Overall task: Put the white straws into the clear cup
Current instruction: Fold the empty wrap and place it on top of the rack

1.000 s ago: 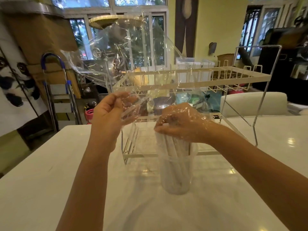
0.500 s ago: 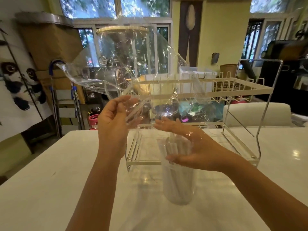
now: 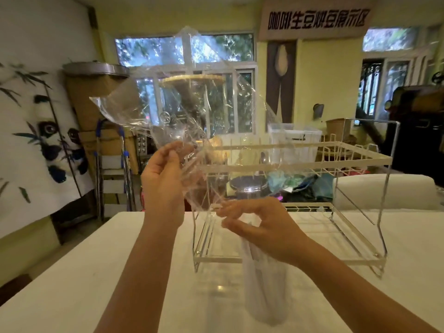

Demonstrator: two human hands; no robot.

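Observation:
A tall clear cup [image 3: 266, 294] stands on the white table [image 3: 72, 284], with white straws [image 3: 260, 267] upright inside it. My right hand [image 3: 262, 227] hovers just above the cup's mouth and hides the straws' tops; its thumb and fingers pinch the lower edge of a clear plastic bag [image 3: 192, 111]. My left hand [image 3: 164, 186] is raised to the left of the cup and grips the same crinkled bag, which spreads upward in front of the window.
A two-tier white wire rack [image 3: 300, 162] stands on the table right behind the cup. A white chair back [image 3: 384, 191] is beyond the table's far right edge. A step ladder [image 3: 113, 174] and cardboard boxes stand at the far left.
My right hand has slid out of the bag and curled over the cup's mouth, pinching the bag's edge. My left hand has lifted the bag higher. The camera has tilted upward.

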